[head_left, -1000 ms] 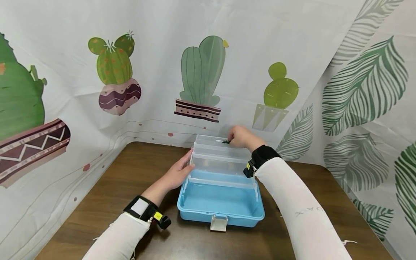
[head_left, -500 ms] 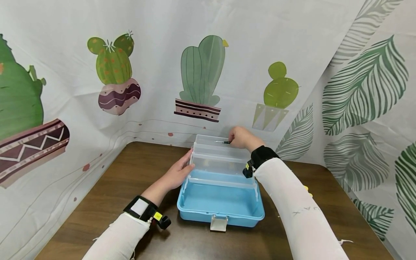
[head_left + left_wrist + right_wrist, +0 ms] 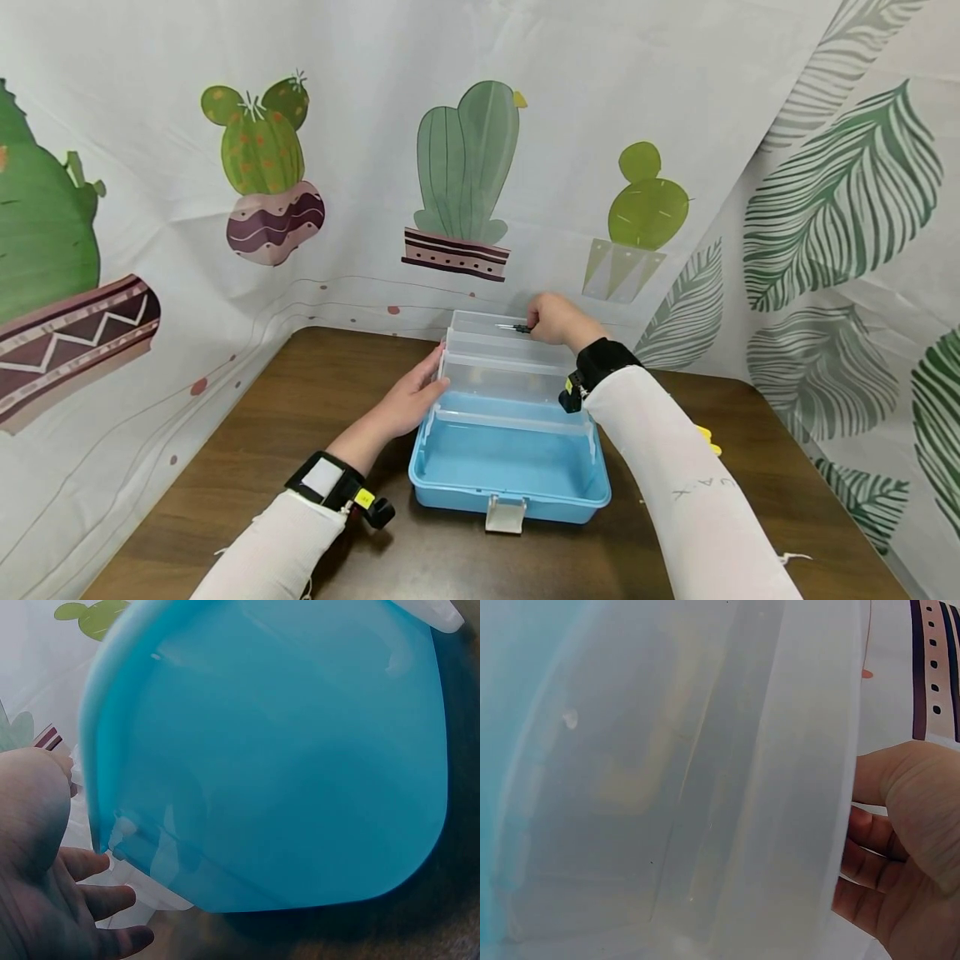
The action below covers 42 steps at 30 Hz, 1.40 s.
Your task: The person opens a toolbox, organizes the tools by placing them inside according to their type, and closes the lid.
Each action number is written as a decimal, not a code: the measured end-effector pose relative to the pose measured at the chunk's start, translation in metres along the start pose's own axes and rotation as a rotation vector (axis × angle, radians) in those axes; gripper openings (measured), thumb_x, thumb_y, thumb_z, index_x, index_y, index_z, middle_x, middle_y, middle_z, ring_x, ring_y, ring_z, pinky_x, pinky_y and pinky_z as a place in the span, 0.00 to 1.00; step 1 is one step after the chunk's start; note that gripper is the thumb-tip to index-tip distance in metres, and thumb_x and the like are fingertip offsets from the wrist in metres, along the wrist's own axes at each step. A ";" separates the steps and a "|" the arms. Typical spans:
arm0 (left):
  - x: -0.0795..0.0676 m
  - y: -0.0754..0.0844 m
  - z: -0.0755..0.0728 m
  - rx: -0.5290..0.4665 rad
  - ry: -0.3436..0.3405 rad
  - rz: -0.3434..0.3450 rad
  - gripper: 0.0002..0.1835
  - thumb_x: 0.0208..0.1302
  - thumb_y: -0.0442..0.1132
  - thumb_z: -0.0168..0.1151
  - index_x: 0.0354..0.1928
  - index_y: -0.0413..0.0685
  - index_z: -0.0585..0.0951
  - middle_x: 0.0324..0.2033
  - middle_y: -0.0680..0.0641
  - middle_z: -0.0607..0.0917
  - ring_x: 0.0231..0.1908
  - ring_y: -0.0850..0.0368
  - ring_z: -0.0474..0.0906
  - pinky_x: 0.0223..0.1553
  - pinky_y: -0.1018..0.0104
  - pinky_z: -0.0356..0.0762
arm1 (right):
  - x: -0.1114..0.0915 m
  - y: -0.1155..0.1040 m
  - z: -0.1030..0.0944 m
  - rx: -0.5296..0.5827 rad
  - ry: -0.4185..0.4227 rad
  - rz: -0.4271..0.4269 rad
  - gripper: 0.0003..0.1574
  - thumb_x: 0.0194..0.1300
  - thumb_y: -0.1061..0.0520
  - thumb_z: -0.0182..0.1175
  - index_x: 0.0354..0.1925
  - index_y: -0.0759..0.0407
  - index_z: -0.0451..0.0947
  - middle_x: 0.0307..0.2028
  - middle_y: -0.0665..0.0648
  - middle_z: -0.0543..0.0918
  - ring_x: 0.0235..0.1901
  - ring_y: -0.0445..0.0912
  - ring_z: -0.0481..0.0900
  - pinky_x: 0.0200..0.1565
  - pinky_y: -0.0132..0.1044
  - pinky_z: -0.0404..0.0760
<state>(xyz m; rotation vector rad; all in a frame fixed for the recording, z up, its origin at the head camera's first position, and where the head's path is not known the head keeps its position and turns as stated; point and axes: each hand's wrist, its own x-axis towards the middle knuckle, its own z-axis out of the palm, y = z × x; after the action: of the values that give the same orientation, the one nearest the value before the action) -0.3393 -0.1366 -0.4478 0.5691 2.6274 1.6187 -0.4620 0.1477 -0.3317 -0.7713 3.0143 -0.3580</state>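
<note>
Blue box (image 3: pixel 450 498) lower centre, left hand (image 3: pixel 411 398) at its left edge, fingers nearly straight. Right hand (image 3: pixel 558 318), right of centre, pinches small dark tool (image 3: pixel 517 328), handle end hidden. Yellow item (image 3: pixel 708 442) mostly behind right sleeve (image 3: pixel 675 471), unidentifiable.

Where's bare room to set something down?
Bare: table left of the left hand, table before the latch, and inside the blue box. Crowded: the clear trays, where the right hand holds a tool, and beside the right sleeve, near a yellow object.
</note>
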 end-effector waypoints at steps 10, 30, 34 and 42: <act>0.002 -0.003 0.000 0.006 0.002 0.006 0.35 0.82 0.51 0.47 0.83 0.69 0.46 0.83 0.51 0.52 0.81 0.40 0.50 0.73 0.30 0.57 | -0.001 0.000 0.003 -0.008 0.012 -0.003 0.06 0.62 0.65 0.63 0.31 0.57 0.86 0.37 0.57 0.87 0.34 0.49 0.79 0.40 0.40 0.81; 0.002 -0.001 0.002 0.008 0.005 -0.001 0.34 0.83 0.48 0.46 0.83 0.69 0.47 0.83 0.50 0.52 0.81 0.39 0.50 0.73 0.28 0.57 | -0.007 -0.004 0.006 -0.030 0.051 0.062 0.01 0.63 0.60 0.65 0.34 0.57 0.83 0.35 0.56 0.84 0.34 0.51 0.78 0.39 0.42 0.78; 0.001 -0.001 0.002 -0.004 0.004 0.001 0.34 0.82 0.47 0.47 0.83 0.68 0.47 0.83 0.50 0.53 0.81 0.41 0.50 0.74 0.30 0.56 | -0.009 -0.005 0.005 -0.027 0.064 0.072 0.03 0.63 0.59 0.64 0.31 0.56 0.80 0.33 0.55 0.83 0.32 0.50 0.76 0.37 0.41 0.75; 0.001 -0.001 0.001 -0.025 0.004 0.018 0.34 0.82 0.45 0.47 0.83 0.62 0.48 0.83 0.50 0.53 0.81 0.43 0.50 0.76 0.34 0.55 | -0.012 -0.004 0.006 -0.016 0.083 0.065 0.10 0.64 0.58 0.61 0.26 0.53 0.76 0.25 0.52 0.77 0.26 0.48 0.71 0.32 0.39 0.70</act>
<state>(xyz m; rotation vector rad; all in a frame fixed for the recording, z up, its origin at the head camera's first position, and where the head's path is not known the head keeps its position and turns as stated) -0.3400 -0.1359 -0.4495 0.5911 2.6083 1.6578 -0.4490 0.1483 -0.3371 -0.6738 3.1144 -0.3747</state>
